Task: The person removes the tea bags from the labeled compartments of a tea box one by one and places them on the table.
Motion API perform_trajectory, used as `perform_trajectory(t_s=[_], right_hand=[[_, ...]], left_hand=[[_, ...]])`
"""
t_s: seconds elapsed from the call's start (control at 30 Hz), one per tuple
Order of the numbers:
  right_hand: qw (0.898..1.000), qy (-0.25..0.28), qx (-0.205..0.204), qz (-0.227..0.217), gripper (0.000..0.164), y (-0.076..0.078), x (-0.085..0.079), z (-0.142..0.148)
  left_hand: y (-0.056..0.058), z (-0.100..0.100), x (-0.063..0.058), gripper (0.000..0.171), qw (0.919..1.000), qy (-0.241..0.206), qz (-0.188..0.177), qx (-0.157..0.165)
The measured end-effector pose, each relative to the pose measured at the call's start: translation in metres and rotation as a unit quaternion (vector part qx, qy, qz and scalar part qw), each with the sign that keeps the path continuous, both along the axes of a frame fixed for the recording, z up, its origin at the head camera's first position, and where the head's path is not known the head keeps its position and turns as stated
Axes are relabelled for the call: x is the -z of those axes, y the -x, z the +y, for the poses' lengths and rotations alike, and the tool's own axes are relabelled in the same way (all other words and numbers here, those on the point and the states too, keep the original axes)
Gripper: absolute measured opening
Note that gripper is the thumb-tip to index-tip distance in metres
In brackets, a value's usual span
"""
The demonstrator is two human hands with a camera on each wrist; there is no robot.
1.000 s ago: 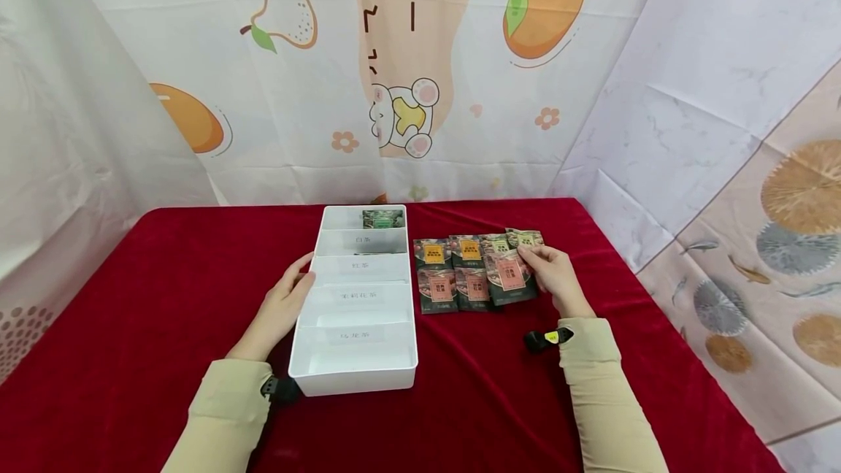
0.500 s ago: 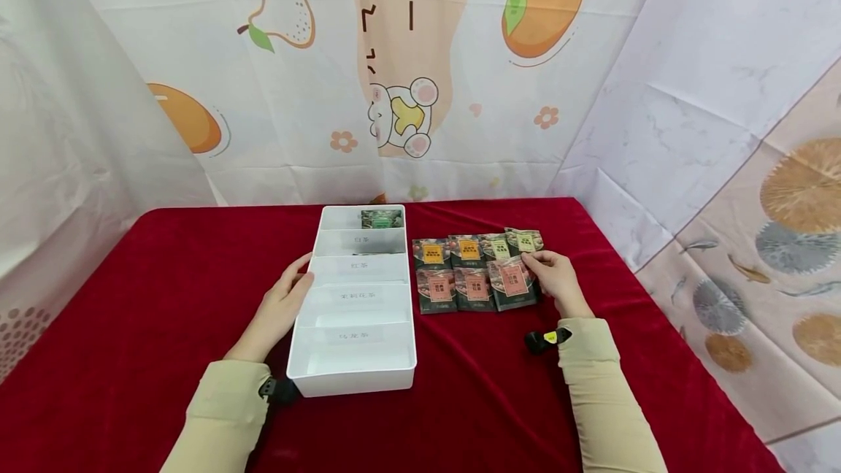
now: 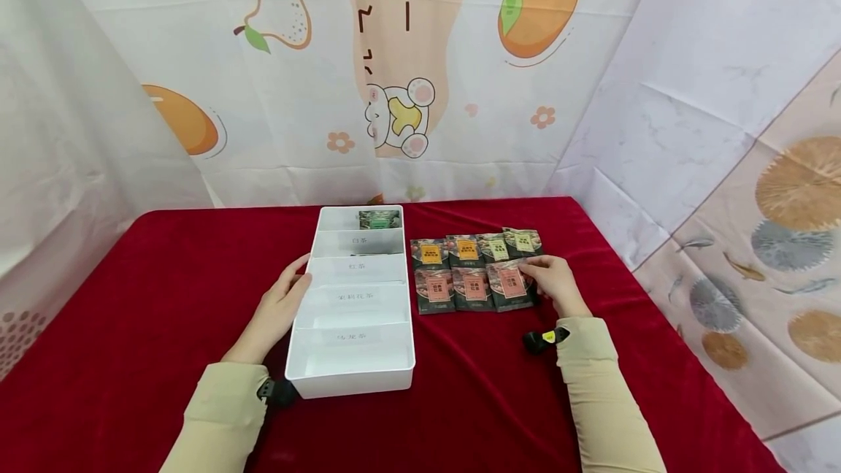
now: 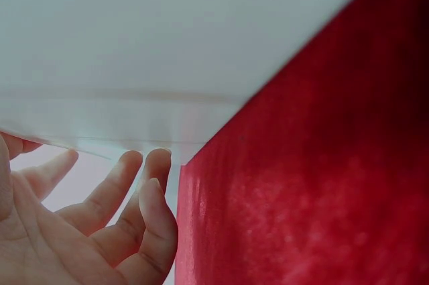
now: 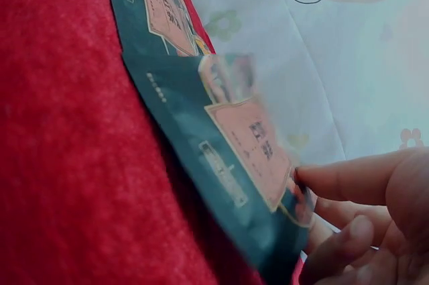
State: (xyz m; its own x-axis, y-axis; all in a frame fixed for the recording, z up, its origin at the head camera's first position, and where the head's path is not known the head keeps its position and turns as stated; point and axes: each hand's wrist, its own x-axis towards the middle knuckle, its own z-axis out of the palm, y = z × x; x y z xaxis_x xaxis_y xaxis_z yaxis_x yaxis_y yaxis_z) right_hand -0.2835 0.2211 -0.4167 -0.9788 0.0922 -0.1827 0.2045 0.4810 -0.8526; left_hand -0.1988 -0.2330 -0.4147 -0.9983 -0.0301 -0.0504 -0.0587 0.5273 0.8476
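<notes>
Right hand [image 3: 550, 279] at the right end of the near row, thumb and fingers pinching the right edge, toward the far corner, of a pink-labelled packet [image 3: 509, 285]. Packet lies just left of that hand, its long axis running near to far, slightly askew; two more pink packets [image 3: 474, 289] sit to its left, the four yellow and green packets [image 3: 466, 249] beyond them. White box [image 3: 351, 384] stands left of the whole group, long axis also near to far, its right wall facing the packets. Crossing from packet to box means going left over those two neighbours, I judge. Left hand [image 3: 274, 312] is at the box's far side from the packets, relaxed fingers resting against the left wall. Right wrist view is blurred: can't tell whether the pinched packet is wholly off the red cloth [image 3: 473, 385].
</notes>
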Motion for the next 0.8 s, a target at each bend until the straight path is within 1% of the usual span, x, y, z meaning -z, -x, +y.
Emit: perform_trajectory(t_s=[0.17, 0.37, 0.57, 0.8], right_hand=[[1.000, 0.000, 0.002, -0.008, 0.040, -0.001, -0.001, 0.000], [1.000, 0.003, 0.014, 0.012, 0.039, -0.001, 0.002, 0.000], [1.000, -0.009, 0.014, 0.008, 0.036, 0.000, 0.009, -0.001], [0.999, -0.006, 0.028, 0.024, 0.037, 0.000, 0.013, -0.004]], left_hand=[[0.000, 0.000, 0.000, 0.057, 1.0000, 0.002, 0.000, 0.000], [0.000, 0.001, -0.001, 0.057, 1.0000, 0.001, -0.002, -0.001], [-0.001, 0.002, -0.001, 0.057, 1.0000, 0.001, -0.008, -0.002], [0.000, 0.001, -0.001, 0.056, 1.0000, 0.002, -0.001, -0.002]])
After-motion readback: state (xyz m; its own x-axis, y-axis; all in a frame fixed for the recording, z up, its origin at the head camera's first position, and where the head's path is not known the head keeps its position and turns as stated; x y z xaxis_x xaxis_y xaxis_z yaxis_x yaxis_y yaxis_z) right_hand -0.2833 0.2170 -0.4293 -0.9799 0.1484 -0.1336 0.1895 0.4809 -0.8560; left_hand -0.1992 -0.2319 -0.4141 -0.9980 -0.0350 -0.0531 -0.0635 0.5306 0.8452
